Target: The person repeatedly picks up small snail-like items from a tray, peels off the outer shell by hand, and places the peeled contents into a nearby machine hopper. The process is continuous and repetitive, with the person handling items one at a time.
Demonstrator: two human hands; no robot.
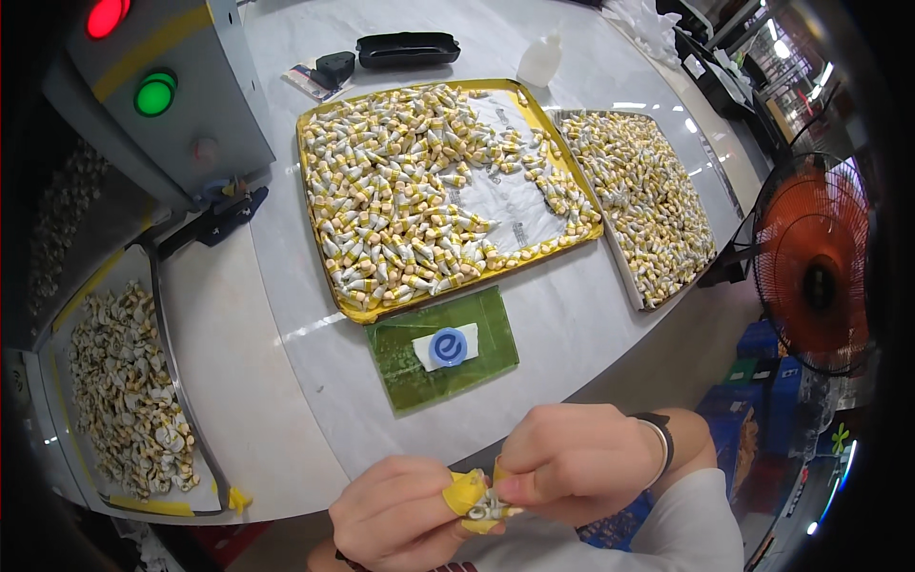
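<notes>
My left hand (405,510) and my right hand (577,462) meet at the lower middle, in front of the table. Pinched between their fingertips is a small white-and-yellow piece (484,509), mostly covered by fingers. Yellow coverings wrap some of the fingertips. Beyond the hands lies a green glass-like plate (396,377), bearing a white paper patch and a round blue sticker (448,347). Past the plate sits a yellow-rimmed tray (419,308) of small cone-shaped pieces (386,181), white with yellow bands and pale ends.
A second full tray (626,270) stands at right, another (174,381) at far left. A grey machine (224,71) with a red and a green light rises at upper left. Toward the back are a black case (408,50) and a white bottle (540,61). An orange fan (815,262) is at right.
</notes>
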